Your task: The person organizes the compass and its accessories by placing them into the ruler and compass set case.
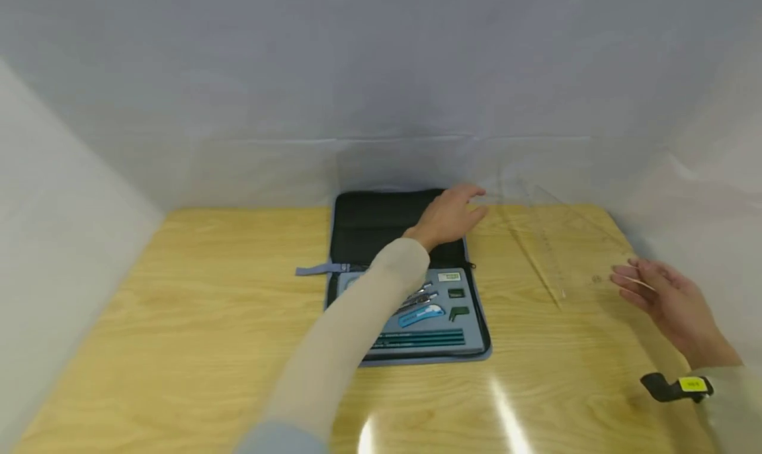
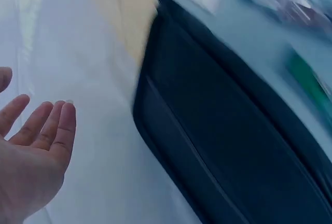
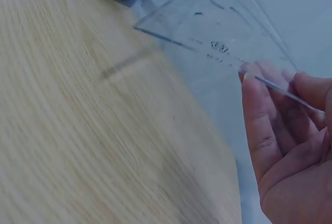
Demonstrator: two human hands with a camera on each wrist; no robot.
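A clear plastic set square (image 1: 597, 279) is held up by one corner in my right hand (image 1: 675, 302), above the right side of the table. In the right wrist view, thumb and fingers pinch the edge of the set square (image 3: 219, 46), and its printed marks show. My left hand (image 1: 446, 214) reaches across an unfolded zip case (image 1: 369, 226), over the upper right edge of its black lid. Seen from the left wrist, the left hand (image 2: 39, 151) has its fingers loosely extended and holds nothing. My left forearm hides part of the case's tray.
In the grey tray lie dark green pencils (image 1: 437, 339), a blue cutter (image 1: 421, 316), metal drawing tools (image 1: 417, 301), an eraser (image 1: 449, 276) and a sharpener (image 1: 456, 293). A strap (image 1: 315, 269) sticks out leftward. White sheeting (image 1: 268, 96) surrounds the wooden table (image 1: 208, 321).
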